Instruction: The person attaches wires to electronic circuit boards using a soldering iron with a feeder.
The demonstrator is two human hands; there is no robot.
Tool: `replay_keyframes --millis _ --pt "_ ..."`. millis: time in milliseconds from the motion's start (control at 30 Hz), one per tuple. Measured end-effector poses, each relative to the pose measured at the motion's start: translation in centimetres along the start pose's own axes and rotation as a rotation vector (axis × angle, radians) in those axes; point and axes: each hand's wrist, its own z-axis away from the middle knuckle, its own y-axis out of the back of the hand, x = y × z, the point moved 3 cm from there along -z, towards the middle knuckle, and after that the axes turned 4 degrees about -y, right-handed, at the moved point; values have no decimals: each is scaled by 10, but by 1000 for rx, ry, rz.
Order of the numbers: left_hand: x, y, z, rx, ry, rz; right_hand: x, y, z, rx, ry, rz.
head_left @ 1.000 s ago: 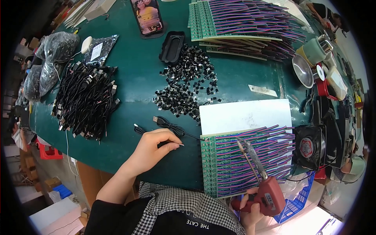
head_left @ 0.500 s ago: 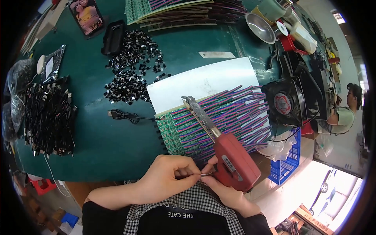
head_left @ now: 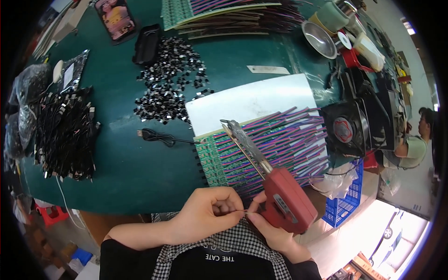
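Over the table's near edge, my left hand is closed in a pinch on the end of a thin wire-like strand. My right hand grips a red soldering gun, its thumb and forefinger by the other end of the strand. The gun's long metal tip slants up and left over a panel of small green circuit boards. Rows of purple, pink and dark wires run right from these boards. A coiled black USB cable reaches the panel's upper left corner. A white sheet lies partly under the panel.
Loose black-and-silver connectors are heaped at the far middle, beside a black case. Many black cables lie left. Stacked wired boards, a metal bowl and a fan stand farther off. A person sits right.
The view has shifted slightly, so the table things appear a little farther right and lower. My fingertips have come slightly apart around the strand. The soldering gun stays in my right hand.
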Motion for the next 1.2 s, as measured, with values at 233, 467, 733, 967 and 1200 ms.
replay_keyframes --millis 233,467,733,967,1200 --pt "31 48 -13 587 -507 -647 14 19 4 -78 74 -197" --pt "25 53 -24 628 -518 -785 28 24 10 -9 -15 -254" --pt "24 52 -30 649 -518 -898 36 27 10 27 -100 -204" --pt "20 51 -32 674 -564 -947 53 35 16 28 -99 -58" --pt "20 50 -32 678 -564 -952 49 32 16 59 -90 -91"
